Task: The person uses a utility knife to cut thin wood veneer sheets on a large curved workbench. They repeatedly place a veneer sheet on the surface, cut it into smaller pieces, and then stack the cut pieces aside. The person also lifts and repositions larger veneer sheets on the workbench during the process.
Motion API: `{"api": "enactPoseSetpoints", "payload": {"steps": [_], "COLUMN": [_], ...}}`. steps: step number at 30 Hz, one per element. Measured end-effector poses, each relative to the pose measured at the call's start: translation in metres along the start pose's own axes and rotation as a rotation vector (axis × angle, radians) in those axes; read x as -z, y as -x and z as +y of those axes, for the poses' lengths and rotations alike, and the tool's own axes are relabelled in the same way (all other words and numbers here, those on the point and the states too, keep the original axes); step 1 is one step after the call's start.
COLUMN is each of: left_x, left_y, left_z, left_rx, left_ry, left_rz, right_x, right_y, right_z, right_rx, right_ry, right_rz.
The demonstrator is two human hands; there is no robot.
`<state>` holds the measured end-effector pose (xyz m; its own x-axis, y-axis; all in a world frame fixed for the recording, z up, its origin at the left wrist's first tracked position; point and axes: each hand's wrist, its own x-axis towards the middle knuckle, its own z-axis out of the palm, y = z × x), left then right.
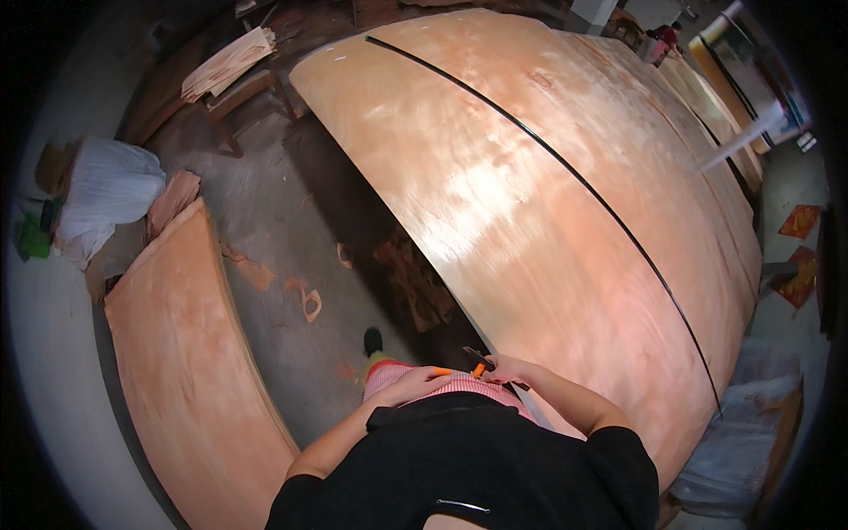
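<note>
My left hand (419,383) lies flat on the pink-and-white striped cloth (459,384) over my lap, its fingers stretched out and holding nothing. Something orange (442,372) covers a fingertip there. Closed by the near left edge of a large stack of wood veneer sheets (565,265), my right hand (508,369) grips a slim dark hand tool (478,357) that looks like a knife. Orange also shows on one of its fingers. Across the veneer runs a long thin black strip (565,163), from the far left edge to the near right.
Another veneer stack (190,353) stands to my left, across the floor (274,221). Veneer scraps (311,305) lie on that floor. A bench (238,93) with loose sheets is at the far left, near a white plastic bag (110,190). One person (667,40) is far right.
</note>
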<state>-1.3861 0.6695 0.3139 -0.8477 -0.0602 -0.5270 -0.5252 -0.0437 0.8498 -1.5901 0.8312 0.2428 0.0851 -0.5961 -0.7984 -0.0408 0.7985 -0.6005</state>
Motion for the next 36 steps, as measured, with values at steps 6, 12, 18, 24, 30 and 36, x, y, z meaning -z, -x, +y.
{"api": "enactPoseSetpoints", "payload": {"steps": [6,12,18,24,30,36], "left_x": [0.1,0.188,0.225,0.23,0.22,0.209], "left_y": [-0.053,-0.086,-0.109,-0.123,-0.132,-0.144], "left_z": [0.007,-0.001,-0.019,0.01,0.006,-0.005], "left_rx": [-0.078,-0.201,-0.09,0.043,0.08,0.062], "left_ry": [-0.241,-0.299,-0.308,-0.33,-0.341,-0.332], "left_rz": [-0.089,-0.141,-0.24,-0.375,-0.351,-0.384], "right_x": [0.018,0.03,0.045,0.047,0.032,0.005], "right_y": [-0.046,-0.046,-0.052,-0.042,-0.029,-0.033], "right_z": [-0.044,-0.144,-0.163,-0.166,-0.139,-0.116], "right_rx": [0.207,-0.013,-0.109,-0.143,-0.065,-0.189], "right_ry": [0.378,0.638,0.618,0.439,0.309,0.375], "right_rz": [0.414,0.536,0.393,0.405,0.685,0.868]}}
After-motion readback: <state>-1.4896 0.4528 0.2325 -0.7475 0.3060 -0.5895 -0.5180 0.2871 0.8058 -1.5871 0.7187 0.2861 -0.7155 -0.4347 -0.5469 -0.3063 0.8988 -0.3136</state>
